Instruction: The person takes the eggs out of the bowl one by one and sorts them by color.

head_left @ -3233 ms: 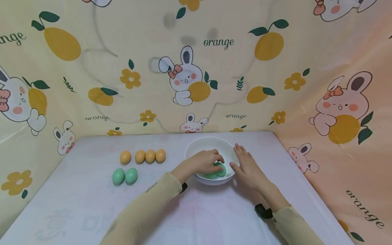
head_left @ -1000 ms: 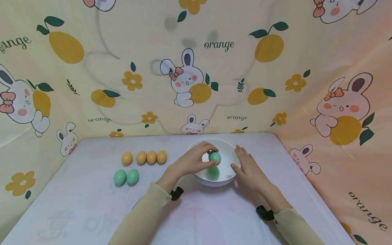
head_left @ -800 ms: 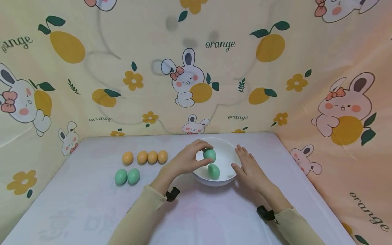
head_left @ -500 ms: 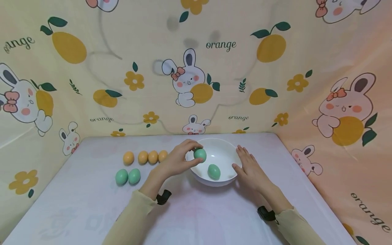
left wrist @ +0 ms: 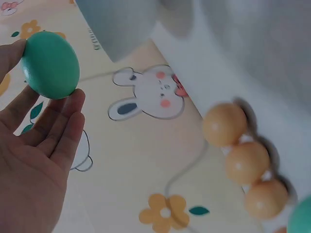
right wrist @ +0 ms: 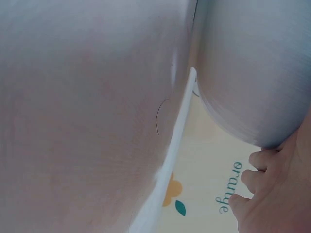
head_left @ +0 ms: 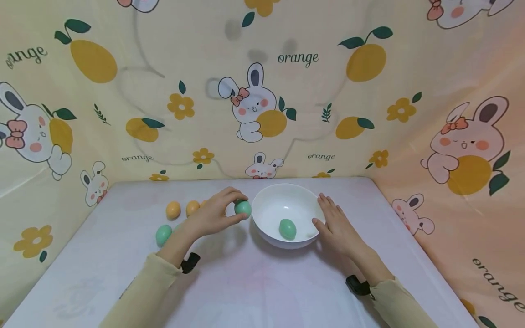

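My left hand (head_left: pixel 211 214) pinches a green egg (head_left: pixel 243 208) between thumb and fingertips, just outside the left rim of a white bowl (head_left: pixel 303 207). In the left wrist view the same green egg (left wrist: pixel 51 65) stands clear at the tips of the fingers. Inside the bowl lies another green egg (head_left: pixel 287 229), near its front wall. My right hand (head_left: pixel 338 228) rests against the bowl's right side with its fingers straight. The right wrist view has the right hand (right wrist: pixel 274 189) at the edge of the bowl (right wrist: pixel 257 73).
On the table's left side lie several orange eggs (head_left: pixel 173 210) in a row, partly behind the left hand. In front of them is a green egg (head_left: pixel 163 235), with a second mostly covered by the wrist. A patterned cloth (head_left: pixel 311 100) hangs behind the table (head_left: pixel 279 291).
The left hand has picked one of the green eggs up from the bowl and carried it left, over the rim. The other green egg stays inside. The right hand keeps its place at the bowl.
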